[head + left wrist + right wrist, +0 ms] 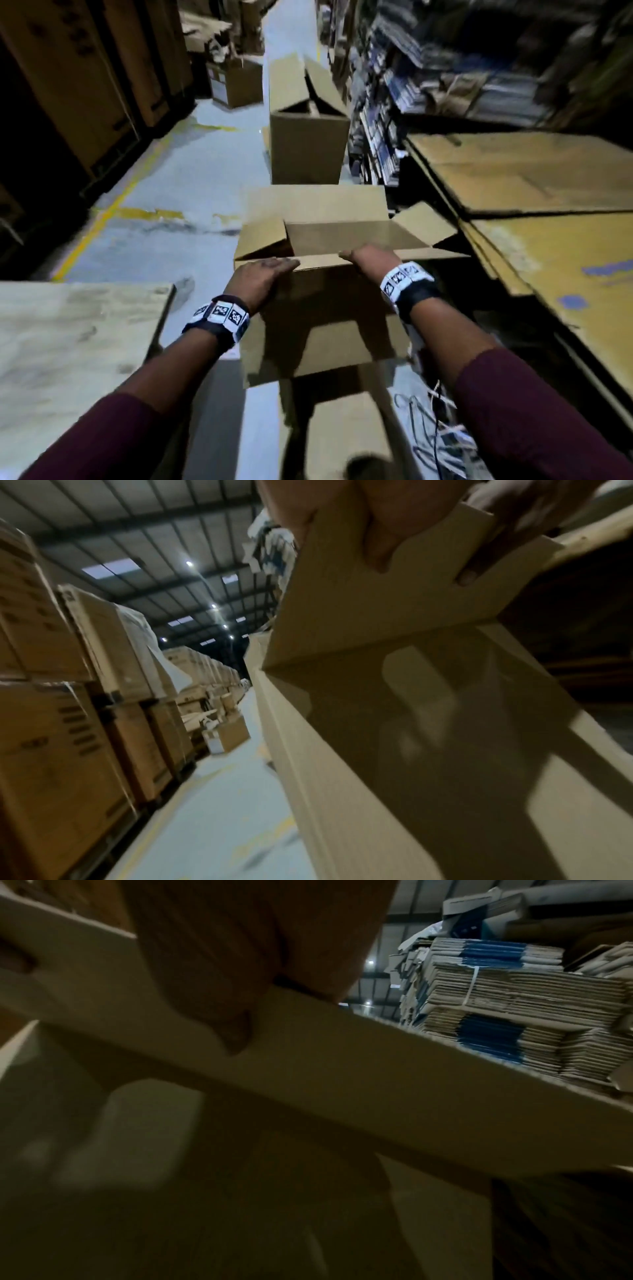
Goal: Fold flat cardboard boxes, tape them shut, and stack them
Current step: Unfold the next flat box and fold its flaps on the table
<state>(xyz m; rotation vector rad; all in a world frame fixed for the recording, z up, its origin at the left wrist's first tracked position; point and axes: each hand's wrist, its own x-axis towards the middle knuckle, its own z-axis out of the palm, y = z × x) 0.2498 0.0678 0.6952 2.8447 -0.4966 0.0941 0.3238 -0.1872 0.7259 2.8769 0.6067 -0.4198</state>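
Note:
A brown cardboard box (pixel 325 329) stands in front of me with its top open and its flaps sticking out. Both hands hold the near long flap (pixel 318 262). My left hand (pixel 270 274) grips its left end; in the left wrist view the thumb (pixel 377 542) lies on the outer face of the flap (pixel 394 601) and a fingertip (pixel 469 574) curls over the edge. My right hand (pixel 366 257) grips the right part, its thumb (pixel 236 1034) pressing the flap (pixel 342 1074). The far flap (pixel 318 202) stands upright.
A second open box (pixel 308 147) stands farther down the aisle, a small one (pixel 234 84) beyond it. Flat cardboard sheets (pixel 534 171) lie at the right, bundled flat boxes (pixel 514 1007) behind them. A pale board (pixel 68 325) is at the left. More cardboard (pixel 342 431) lies below the box.

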